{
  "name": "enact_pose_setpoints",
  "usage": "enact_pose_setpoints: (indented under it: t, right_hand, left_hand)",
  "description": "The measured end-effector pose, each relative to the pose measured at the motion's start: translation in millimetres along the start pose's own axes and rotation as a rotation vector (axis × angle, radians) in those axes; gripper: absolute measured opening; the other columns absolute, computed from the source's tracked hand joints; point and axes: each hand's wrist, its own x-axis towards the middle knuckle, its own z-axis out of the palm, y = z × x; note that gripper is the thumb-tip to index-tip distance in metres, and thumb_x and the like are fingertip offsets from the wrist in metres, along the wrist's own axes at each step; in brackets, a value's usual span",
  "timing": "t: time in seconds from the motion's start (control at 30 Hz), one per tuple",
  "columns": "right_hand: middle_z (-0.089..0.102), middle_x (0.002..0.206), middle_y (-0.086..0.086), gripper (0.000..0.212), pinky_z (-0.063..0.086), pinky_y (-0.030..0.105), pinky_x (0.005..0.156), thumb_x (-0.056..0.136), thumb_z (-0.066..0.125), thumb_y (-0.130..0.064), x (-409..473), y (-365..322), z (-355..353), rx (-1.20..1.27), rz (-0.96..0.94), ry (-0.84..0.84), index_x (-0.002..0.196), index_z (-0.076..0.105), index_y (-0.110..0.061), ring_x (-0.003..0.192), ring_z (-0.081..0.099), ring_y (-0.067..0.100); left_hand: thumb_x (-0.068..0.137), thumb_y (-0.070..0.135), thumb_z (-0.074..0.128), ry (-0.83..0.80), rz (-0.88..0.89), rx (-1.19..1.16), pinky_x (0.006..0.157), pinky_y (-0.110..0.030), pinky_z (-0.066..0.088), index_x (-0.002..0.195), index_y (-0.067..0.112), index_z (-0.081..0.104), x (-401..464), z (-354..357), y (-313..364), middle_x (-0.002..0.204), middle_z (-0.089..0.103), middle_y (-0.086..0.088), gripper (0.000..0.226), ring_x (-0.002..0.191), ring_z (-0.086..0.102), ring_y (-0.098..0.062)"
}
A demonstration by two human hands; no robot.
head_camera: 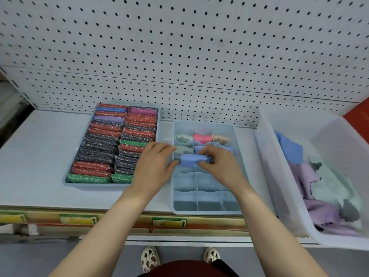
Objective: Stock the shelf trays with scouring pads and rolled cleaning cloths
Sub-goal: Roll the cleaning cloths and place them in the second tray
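Observation:
A rolled blue cloth (pixel 189 160) is held over the divided blue tray (pixel 205 211). My left hand (pixel 153 162) pinches its left end and my right hand (pixel 214 159) grips its right end. Rolled cloths fill the tray's back compartments: pale green (pixel 182 138), pink (pixel 202 137), beige (pixel 220 138), another pale green (pixel 183 149) and a blue one partly hidden behind my right hand. To the left, a blue tray (pixel 78 181) is packed with two rows of scouring pads (pixel 111 144) in red, grey, green, purple and blue.
A clear plastic bin (pixel 279 196) at the right holds loose cloths in blue, lilac (pixel 311 204) and pale green. The white shelf (pixel 40 156) backs onto a pegboard wall. Price labels (pixel 168 221) line the shelf's front edge. My feet show below.

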Motion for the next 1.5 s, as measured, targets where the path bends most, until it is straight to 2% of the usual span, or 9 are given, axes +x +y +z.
enact_pose_setpoints:
  t: [0.13,0.37,0.53,0.73,0.87,0.93,1.07,1.37,1.5]
  right_hand:
    - [0.065,0.074,0.000,0.011,0.043,0.033,0.068,0.076,0.070,-0.011,8,-1,26,-0.155,-0.032,0.006,0.086,0.071,-0.015,0.070,0.053,0.019]
    - [0.063,0.075,0.000,0.009,0.042,0.030,0.066,0.077,0.074,-0.015,16,3,37,-0.120,0.010,-0.023,0.083,0.067,-0.018,0.072,0.051,0.020]
    - [0.068,0.083,0.006,0.019,0.045,0.037,0.071,0.078,0.067,-0.020,19,-9,33,-0.501,-0.082,-0.059,0.096,0.074,-0.023,0.087,0.053,0.025]
    - [0.055,0.063,0.003,0.006,0.036,0.031,0.059,0.079,0.069,-0.017,14,-9,45,-0.299,0.004,-0.057,0.079,0.073,-0.022,0.063,0.046,0.020]
    - [0.054,0.060,0.001,0.002,0.042,0.034,0.057,0.073,0.069,-0.023,17,-13,42,-0.447,-0.038,-0.010,0.072,0.070,-0.021,0.071,0.050,0.023]
    - [0.051,0.057,0.001,0.018,0.039,0.034,0.054,0.071,0.069,-0.027,19,-22,47,-0.523,-0.063,0.009,0.061,0.058,-0.018,0.070,0.049,0.024]
    - [0.065,0.075,0.009,0.007,0.028,0.028,0.060,0.077,0.061,-0.015,25,-25,56,-0.624,-0.077,-0.078,0.076,0.068,-0.017,0.077,0.057,0.028]
    - [0.056,0.051,0.008,0.032,0.028,0.029,0.053,0.070,0.074,-0.022,23,-16,54,-0.561,-0.230,-0.047,0.051,0.049,-0.023,0.053,0.047,0.026]
    - [0.072,0.086,0.002,0.013,0.045,0.032,0.067,0.082,0.068,-0.026,22,-5,21,-0.391,-0.075,0.032,0.092,0.075,-0.022,0.086,0.062,0.023]
  left_hand:
    - [0.087,0.028,0.065,0.021,0.091,0.100,0.091,-0.036,0.046,0.115,0.006,0.069,-8,8,-7,0.107,0.069,-0.006,0.036,0.100,0.057,-0.029]
    - [0.091,0.030,0.048,-0.019,0.108,0.095,0.093,-0.035,0.046,0.119,0.006,0.068,-8,8,-9,0.106,0.070,-0.006,0.041,0.102,0.055,-0.026]
    - [0.091,0.027,0.049,-0.031,0.077,0.077,0.093,-0.035,0.046,0.120,0.006,0.067,-9,8,-9,0.105,0.070,-0.005,0.040,0.104,0.055,-0.026]
    - [0.091,0.028,0.049,-0.054,0.069,0.079,0.093,-0.035,0.047,0.119,0.006,0.068,-9,7,-9,0.103,0.070,-0.005,0.040,0.104,0.054,-0.025]
    - [0.092,0.029,0.050,-0.055,0.064,0.070,0.092,-0.035,0.047,0.121,0.007,0.067,-10,8,-10,0.103,0.070,-0.003,0.040,0.106,0.054,-0.025]
    - [0.091,0.028,0.051,-0.048,0.067,0.063,0.092,-0.035,0.047,0.121,0.007,0.067,-10,8,-11,0.102,0.070,-0.003,0.039,0.105,0.054,-0.026]
    - [0.091,0.026,0.051,-0.045,0.078,0.075,0.091,-0.035,0.047,0.120,0.007,0.068,-9,9,-10,0.102,0.071,-0.003,0.039,0.104,0.054,-0.026]
    - [0.089,0.027,0.053,-0.007,0.078,0.077,0.089,-0.036,0.049,0.115,0.006,0.071,-11,8,-8,0.097,0.072,-0.002,0.037,0.101,0.056,-0.026]
    - [0.084,0.021,0.069,0.002,0.052,0.060,0.090,-0.039,0.051,0.111,0.008,0.072,-9,4,-7,0.105,0.067,-0.005,0.030,0.109,0.053,-0.028]
